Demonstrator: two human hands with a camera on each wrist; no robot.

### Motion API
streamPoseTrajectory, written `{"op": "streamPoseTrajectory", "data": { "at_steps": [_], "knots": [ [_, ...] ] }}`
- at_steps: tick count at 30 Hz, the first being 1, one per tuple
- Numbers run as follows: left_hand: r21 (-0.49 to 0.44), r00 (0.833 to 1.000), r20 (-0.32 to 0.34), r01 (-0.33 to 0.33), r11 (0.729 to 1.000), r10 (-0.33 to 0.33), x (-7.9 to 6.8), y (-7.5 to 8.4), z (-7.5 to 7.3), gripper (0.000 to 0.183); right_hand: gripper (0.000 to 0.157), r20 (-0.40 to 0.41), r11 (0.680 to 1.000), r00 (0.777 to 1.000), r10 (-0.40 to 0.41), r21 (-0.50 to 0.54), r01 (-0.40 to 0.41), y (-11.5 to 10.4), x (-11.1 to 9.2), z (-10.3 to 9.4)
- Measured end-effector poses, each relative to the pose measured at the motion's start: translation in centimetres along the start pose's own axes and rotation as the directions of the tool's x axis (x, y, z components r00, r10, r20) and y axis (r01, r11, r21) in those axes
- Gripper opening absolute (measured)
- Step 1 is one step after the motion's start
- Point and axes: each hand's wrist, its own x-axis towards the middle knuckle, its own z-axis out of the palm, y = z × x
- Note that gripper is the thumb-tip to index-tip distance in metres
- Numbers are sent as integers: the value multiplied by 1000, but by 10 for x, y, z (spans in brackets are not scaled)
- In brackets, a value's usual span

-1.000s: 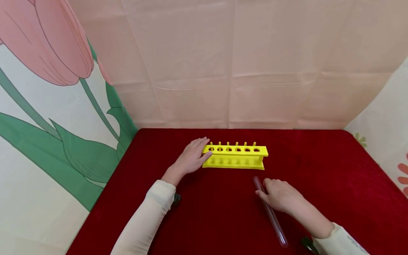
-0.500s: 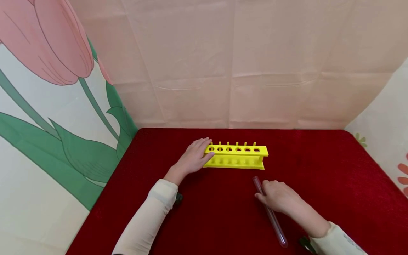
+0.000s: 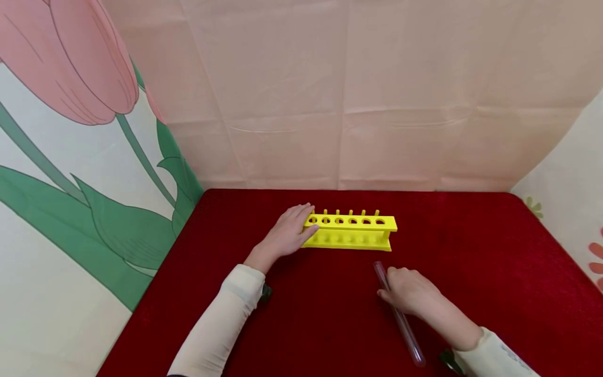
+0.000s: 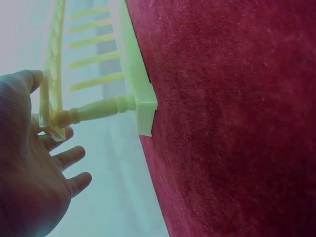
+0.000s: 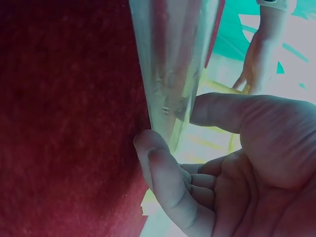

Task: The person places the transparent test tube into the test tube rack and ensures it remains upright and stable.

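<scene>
A yellow test tube rack [image 3: 350, 244] with a row of holes and upright pegs stands on the red cloth. My left hand [image 3: 287, 233] holds its left end, thumb in front of the top plate and fingers behind. In the left wrist view, the top plate of the rack [image 4: 54, 69] lies between thumb and index finger, and the other fingers spread below. A clear test tube [image 3: 409, 335] lies slantwise on the cloth, nearer to me. My right hand [image 3: 414, 293] pinches it toward its far end; the right wrist view has thumb and index finger on either side of the tube [image 5: 170, 64].
Red velvety cloth [image 3: 330, 314] covers the table. A plain pinkish curtain [image 3: 339, 104] hangs behind the far edge. To the left is a sheet printed with a large tulip [image 3: 85, 63], and to the right a pale sheet with small flowers.
My left hand has slid slightly right, further over the rack's end. The right hand has shifted only a little along the test tube; the tube and rack look nearly still.
</scene>
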Motion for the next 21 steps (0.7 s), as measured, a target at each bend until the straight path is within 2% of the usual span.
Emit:
{"op": "streamPoseTrajectory", "data": {
  "at_steps": [6, 15, 21],
  "knots": [
    [1, 1000, 6, -1, 1000, 1, 0, 1, 1, 68, 29, -38, 1000, 999, -18, -26, 17, -1, 0, 1],
    [-6, 1000, 23, 0, 1000, 0, -2, 3, 0, 68, 23, -13, 1000, 1000, 12, 10, -12, -3, 1, 1],
    [-11, 1000, 22, -9, 1000, 9, -4, 3, 2, 60, 24, -39, 1000, 999, -1, 6, 1, -4, -2, -3]
  ]
}}
